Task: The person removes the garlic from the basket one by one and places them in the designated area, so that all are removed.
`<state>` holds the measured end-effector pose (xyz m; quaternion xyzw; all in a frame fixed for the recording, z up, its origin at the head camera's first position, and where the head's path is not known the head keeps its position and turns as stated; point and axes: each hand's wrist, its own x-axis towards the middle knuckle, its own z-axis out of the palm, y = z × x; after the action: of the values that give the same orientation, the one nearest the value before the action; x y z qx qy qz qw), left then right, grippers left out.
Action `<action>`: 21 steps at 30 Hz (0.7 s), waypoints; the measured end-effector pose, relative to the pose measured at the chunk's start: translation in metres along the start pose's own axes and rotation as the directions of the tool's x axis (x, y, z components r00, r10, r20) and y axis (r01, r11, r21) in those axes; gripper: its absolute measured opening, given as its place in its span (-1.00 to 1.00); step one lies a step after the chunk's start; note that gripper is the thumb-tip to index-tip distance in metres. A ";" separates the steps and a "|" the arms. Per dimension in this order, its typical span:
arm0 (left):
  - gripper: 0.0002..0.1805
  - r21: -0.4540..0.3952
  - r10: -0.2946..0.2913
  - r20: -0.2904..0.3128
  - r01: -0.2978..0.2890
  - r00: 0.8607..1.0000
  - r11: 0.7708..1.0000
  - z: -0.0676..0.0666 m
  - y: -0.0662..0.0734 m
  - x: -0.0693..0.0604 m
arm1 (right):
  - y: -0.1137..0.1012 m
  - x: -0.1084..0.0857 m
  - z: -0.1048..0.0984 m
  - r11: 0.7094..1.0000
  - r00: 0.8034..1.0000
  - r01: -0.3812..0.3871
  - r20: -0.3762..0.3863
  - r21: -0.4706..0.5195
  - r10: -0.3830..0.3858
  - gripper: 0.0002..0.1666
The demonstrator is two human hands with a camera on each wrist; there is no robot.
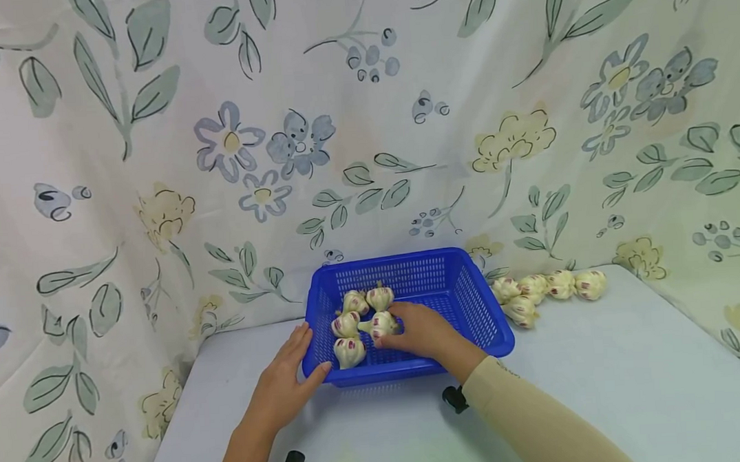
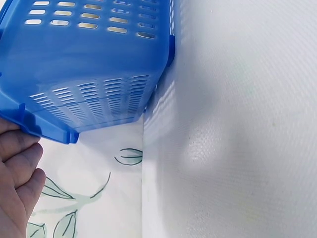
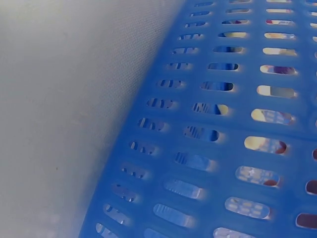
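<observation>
A blue plastic basket [image 1: 407,373] with slotted walls stands on the white table. Several garlic bulbs [image 1: 350,353] with purple streaks lie in its left half. Over that half, my right hand [image 1: 424,333] reaches in and holds one garlic bulb [image 1: 383,324] between thumb and fingers. My left hand [image 1: 283,383] rests against the basket's left end, fingers stretched along the rim and thumb on the front left corner. The left wrist view shows the fingers [image 2: 20,158] touching the rim from outside. In the right wrist view the basket wall [image 3: 237,121] hides the right hand's grip.
Several more garlic bulbs [image 1: 560,285] lie in a cluster on the table right of the basket. Behind hangs a floral cloth [image 1: 366,135]. The white tabletop [image 1: 630,371] extends to the right and toward the front. A black wrist mount shows at each wrist.
</observation>
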<state>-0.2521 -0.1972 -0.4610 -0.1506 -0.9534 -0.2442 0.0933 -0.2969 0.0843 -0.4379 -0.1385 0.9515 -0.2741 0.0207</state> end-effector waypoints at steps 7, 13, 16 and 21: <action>-0.08 0.007 -0.002 0.006 0.002 1.000 1.000 0.000 0.000 0.000 | -0.002 -0.003 -0.001 0.999 0.999 0.015 -0.031 -0.029 -0.016 -0.02; -0.10 0.001 0.016 -0.012 -0.016 1.000 1.000 -0.002 0.000 -0.001 | -0.005 -0.004 -0.001 0.998 0.996 -0.019 -0.087 -0.055 0.015 0.03; -0.11 0.003 0.023 -0.023 -0.023 0.999 1.000 -0.001 -0.001 -0.002 | -0.008 -0.007 -0.002 0.996 0.991 -0.018 -0.130 -0.092 0.006 0.05; -0.11 0.004 0.032 -0.027 -0.032 0.999 0.999 0.000 -0.002 -0.001 | -0.007 -0.013 -0.004 0.989 0.975 0.008 -0.219 -0.150 -0.041 0.05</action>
<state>-0.2523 -0.1987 -0.4622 -0.1625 -0.9499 -0.2432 0.1105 -0.2831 0.0843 -0.4317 -0.1200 0.9638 -0.2165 -0.0993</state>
